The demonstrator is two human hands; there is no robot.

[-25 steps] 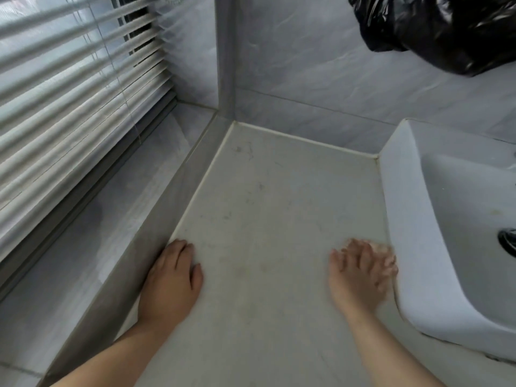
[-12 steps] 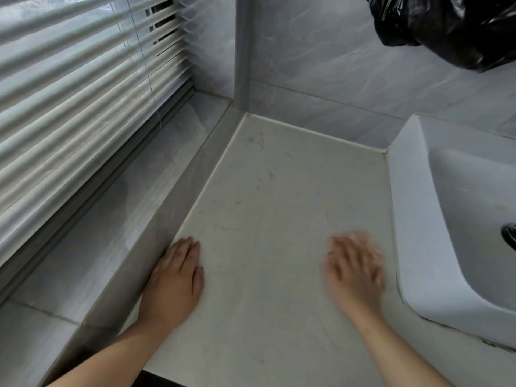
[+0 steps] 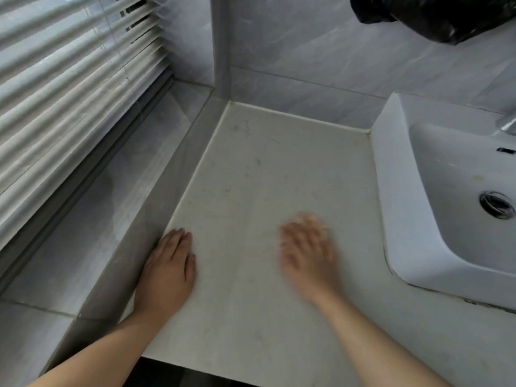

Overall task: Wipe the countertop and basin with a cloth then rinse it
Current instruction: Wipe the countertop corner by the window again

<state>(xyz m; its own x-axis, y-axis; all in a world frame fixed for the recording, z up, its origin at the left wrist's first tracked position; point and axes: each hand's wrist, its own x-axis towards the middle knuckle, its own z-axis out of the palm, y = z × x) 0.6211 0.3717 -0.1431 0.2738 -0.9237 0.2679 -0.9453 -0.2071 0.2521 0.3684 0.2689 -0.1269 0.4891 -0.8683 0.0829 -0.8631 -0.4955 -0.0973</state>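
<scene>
The pale stone countertop [image 3: 265, 169] runs from the window ledge on the left to the white basin [image 3: 396, 191] on the right. My left hand [image 3: 167, 263] lies flat on the countertop's left edge and holds nothing. My right hand [image 3: 307, 250] is blurred with motion, palm down in the middle of the countertop. A small pale cloth [image 3: 308, 219] shows only as a sliver past its fingertips; the rest is hidden under the hand. Faint marks dot the far part of the countertop.
White blinds [image 3: 69, 79] hang over a grey tiled sill [image 3: 92, 227] at the left. A black plastic bag [image 3: 435, 15] hangs at the top right. The basin holds a metal drain [image 3: 497, 203], and part of a tap [image 3: 506, 124] shows at the right edge.
My right hand has slid left across the countertop, away from the basin's side. My left hand has stayed put. The view has shifted right, showing more of the basin.
</scene>
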